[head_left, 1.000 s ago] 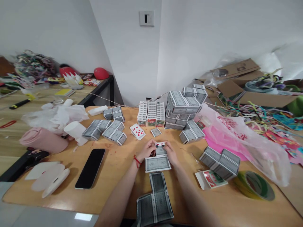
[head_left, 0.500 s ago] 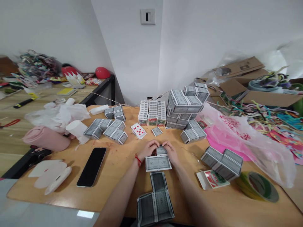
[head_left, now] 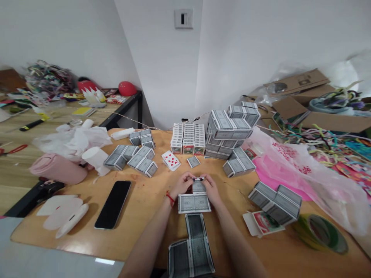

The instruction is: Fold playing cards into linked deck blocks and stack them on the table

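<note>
At the middle of the table, my left hand [head_left: 183, 185] and my right hand [head_left: 211, 188] curl in from both sides around a grey-backed playing card [head_left: 199, 187]. Fingertips of both grip its far end, where a white edge shows folded up. Directly below it lies a wider grey-patterned card piece [head_left: 194, 203], touching or joined to it; I cannot tell which. Closest to me stands an L-shaped block made of cards [head_left: 199, 247]. Beyond the hands lie a small card stack [head_left: 193, 161] and a face-up heart card [head_left: 171, 160].
Card boxes [head_left: 188, 141] stand in rows at the back, beside a tall pile of card blocks [head_left: 222, 125]. More card blocks [head_left: 142, 161] sit left. A phone [head_left: 113, 204] lies left of my forearm. At right are an opened card box [head_left: 266, 223] and a tape roll [head_left: 321, 233].
The view has shifted slightly. At the card's far end, a white folded edge now shows between my fingertips; both hands stay in nearly the same place.
</note>
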Demonstrator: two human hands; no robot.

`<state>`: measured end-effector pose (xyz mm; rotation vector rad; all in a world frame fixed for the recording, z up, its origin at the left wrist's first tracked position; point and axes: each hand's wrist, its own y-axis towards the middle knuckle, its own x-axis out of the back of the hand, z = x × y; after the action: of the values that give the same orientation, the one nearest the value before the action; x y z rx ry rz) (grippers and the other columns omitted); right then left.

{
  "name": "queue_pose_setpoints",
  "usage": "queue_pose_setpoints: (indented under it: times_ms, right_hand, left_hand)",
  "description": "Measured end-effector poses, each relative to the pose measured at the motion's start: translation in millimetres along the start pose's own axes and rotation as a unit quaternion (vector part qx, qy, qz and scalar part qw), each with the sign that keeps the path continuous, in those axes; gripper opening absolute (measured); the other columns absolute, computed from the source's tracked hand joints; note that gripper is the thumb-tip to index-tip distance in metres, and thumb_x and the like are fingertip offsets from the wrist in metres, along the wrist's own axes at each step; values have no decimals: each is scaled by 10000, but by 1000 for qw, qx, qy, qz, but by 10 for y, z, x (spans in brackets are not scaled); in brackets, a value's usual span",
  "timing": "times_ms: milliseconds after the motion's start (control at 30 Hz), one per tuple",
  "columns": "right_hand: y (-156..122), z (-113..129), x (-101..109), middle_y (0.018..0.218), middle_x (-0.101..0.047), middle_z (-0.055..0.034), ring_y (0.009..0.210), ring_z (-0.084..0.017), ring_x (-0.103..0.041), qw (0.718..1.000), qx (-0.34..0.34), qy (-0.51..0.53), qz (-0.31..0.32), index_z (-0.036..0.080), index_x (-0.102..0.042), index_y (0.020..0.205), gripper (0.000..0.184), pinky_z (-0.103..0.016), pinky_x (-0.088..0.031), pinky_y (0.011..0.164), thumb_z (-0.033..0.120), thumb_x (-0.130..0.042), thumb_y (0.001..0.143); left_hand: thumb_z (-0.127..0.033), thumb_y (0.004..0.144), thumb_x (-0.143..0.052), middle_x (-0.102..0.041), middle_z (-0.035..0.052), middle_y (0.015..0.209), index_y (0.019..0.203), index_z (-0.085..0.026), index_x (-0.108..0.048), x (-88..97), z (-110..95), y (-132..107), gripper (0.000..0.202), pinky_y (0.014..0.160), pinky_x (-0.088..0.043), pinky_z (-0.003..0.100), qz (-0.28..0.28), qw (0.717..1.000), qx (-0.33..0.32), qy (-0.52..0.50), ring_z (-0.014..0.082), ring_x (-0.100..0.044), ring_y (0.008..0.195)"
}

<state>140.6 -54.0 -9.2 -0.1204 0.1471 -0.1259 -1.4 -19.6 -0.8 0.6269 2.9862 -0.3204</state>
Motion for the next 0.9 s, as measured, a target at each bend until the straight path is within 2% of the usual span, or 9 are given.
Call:
queue_pose_setpoints:
  times_ms: [133,200,267,367,433,533,633,800,900]
  right_hand:
    - [-3,15,3,650,-543,34,601,-131,-466,1000,-2,0,-6,200,-565,740,114,-224,-354,563,267,-499,675]
    - [15,24,8,718,-594,25,680,-148,-515,999,-9,28,-15,203,-593,757,137,-236,-384,626,281,-527,665]
    - [35,33,9,844,-636,8,799,-176,-554,995,-33,93,-12,213,-617,826,213,-262,-408,710,334,-538,669]
    - [46,29,-5,963,-647,-30,895,-216,-576,974,-94,207,20,221,-619,915,345,-321,-434,760,463,-507,697]
    - [43,1,-24,955,-655,-46,886,-227,-591,965,-113,235,26,216,-618,906,368,-343,-449,756,496,-533,682]
    - [48,-68,-46,915,-665,-40,838,-216,-602,980,-63,188,-27,208,-606,871,338,-341,-459,747,424,-645,613]
    - [66,-95,-41,774,-670,-31,728,-209,-613,992,-21,110,-67,189,-582,789,301,-336,-476,689,365,-689,569]
    - [46,18,12,671,-648,7,566,-212,-633,977,-89,192,14,212,-515,849,338,-340,-495,559,289,-687,568]
    - [17,70,27,683,-658,12,557,-217,-641,972,-102,207,32,217,-504,867,365,-333,-499,535,252,-691,556]
  left_hand:
    - [-171,665,-512,-394,-79,477,714,-147,-529,5,47,8,57,441,-257,166,-13,999,-28,16,41,-346,429]
    - [-166,659,-508,-408,-75,488,706,-150,-524,-2,65,20,52,444,-262,167,-48,998,-31,5,44,-353,437]
    - [-177,664,-504,-451,-62,530,700,-154,-510,-11,72,44,44,464,-294,170,-126,991,-42,-18,51,-389,469]
    - [-216,696,-492,-511,-37,625,748,-167,-492,-23,73,92,72,525,-359,185,-272,958,-73,-59,73,-465,550]
    - [-243,713,-498,-528,-26,667,799,-175,-487,-31,80,117,110,566,-390,201,-320,941,-89,-62,85,-495,591]
    - [-269,717,-524,-558,-1,731,829,-175,-497,-43,105,123,148,643,-420,229,-316,942,-103,-43,103,-528,667]
    - [-285,699,-553,-584,20,806,804,-166,-519,-45,125,99,163,705,-431,244,-277,952,-104,-82,120,-551,763]
    - [-345,674,-591,-591,26,838,811,-153,-538,15,69,55,242,654,-445,229,-213,950,-54,-220,117,-560,742]
    - [-300,629,-658,-602,23,844,860,-156,-571,88,-6,31,286,629,-443,209,-136,960,4,-243,97,-550,706]
